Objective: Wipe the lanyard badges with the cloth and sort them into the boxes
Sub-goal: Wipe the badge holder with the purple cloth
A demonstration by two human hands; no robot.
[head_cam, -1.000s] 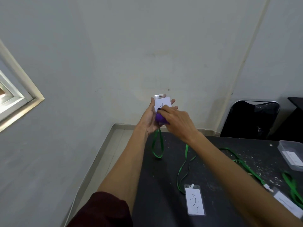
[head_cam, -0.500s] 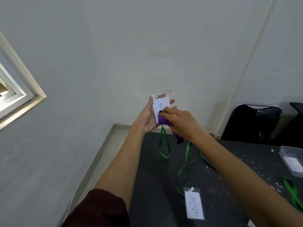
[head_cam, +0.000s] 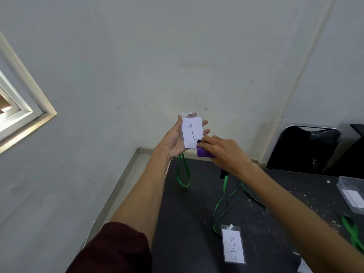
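Note:
My left hand holds up a clear badge with a white card marked "1", thumb on its left edge and fingers behind it. Its green lanyard hangs down in a loop over the table's far left corner. My right hand grips a bunched purple cloth and presses it against the badge's lower right corner. A second badge marked "2" lies flat on the black table, its green lanyard trailing away from me. A clear plastic box sits at the right edge.
A black chair stands behind the table against the wall. Another green lanyard and part of a badge lie at the lower right. White crumbs speckle the table. A window frame is on the left wall.
The cloth in my right hand has slid down the badge from the middle to its lower right corner, uncovering the "1". Both hands shifted slightly right.

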